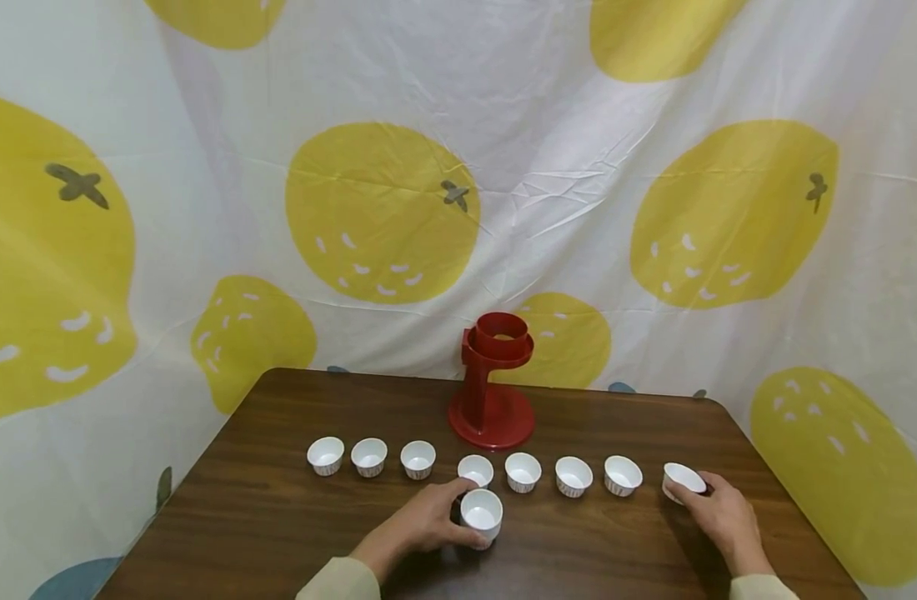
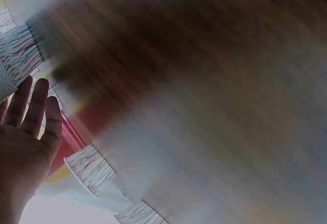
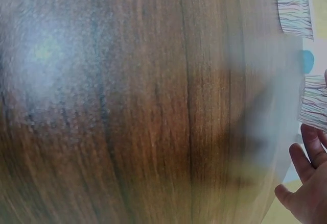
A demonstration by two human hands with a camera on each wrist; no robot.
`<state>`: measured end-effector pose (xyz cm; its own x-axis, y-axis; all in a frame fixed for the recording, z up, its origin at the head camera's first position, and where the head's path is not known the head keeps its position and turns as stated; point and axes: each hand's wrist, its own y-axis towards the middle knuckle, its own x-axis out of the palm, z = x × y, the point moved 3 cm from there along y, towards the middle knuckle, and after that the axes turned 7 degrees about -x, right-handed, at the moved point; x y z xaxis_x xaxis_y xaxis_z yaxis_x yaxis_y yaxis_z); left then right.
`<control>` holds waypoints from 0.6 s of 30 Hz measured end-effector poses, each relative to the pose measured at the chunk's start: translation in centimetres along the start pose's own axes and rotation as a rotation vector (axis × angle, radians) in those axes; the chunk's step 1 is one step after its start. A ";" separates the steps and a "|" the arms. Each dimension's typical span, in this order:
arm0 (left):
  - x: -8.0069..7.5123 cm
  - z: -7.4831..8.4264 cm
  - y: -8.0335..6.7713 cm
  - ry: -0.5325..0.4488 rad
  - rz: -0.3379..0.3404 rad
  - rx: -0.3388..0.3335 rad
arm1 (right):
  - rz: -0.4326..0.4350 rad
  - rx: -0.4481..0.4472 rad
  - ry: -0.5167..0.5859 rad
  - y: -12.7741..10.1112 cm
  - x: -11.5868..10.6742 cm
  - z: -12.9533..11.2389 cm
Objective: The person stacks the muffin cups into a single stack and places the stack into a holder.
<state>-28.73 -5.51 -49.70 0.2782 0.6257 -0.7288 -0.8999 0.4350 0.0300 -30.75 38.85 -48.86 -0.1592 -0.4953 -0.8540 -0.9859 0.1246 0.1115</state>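
Observation:
My left hand (image 1: 458,517) grips a small white paper cup (image 1: 482,514) that stands on the brown table (image 1: 278,517), just in front of a row of several like cups (image 1: 523,472). At the row's right end my right hand (image 1: 694,492) holds another cup (image 1: 683,479), tilted toward the left. The left wrist view shows the left hand's fingers (image 2: 36,109) under a striped cup wall (image 2: 18,50). In the right wrist view the right hand's fingers (image 3: 306,157) lie just below a cup (image 3: 314,101).
A red stand (image 1: 492,383) with a ring on top rises behind the row at the table's far middle. A white cloth with yellow fruit prints (image 1: 383,208) hangs close behind and to both sides. The table's near corners fall away on both sides.

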 end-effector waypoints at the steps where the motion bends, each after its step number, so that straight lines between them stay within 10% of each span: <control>1: 0.0 0.0 0.0 0.003 -0.001 -0.003 | 0.007 -0.002 0.001 0.0 -0.1 -0.1; 18: 0.0 0.1 0.0 -0.001 -0.016 -0.015 | 0.055 -0.037 0.101 0.3 0.0 -2.3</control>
<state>-28.75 -5.46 -49.62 0.2927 0.6195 -0.7284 -0.9002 0.4353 0.0084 -31.21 36.92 -47.70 -0.2155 -0.5733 -0.7905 -0.9765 0.1228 0.1772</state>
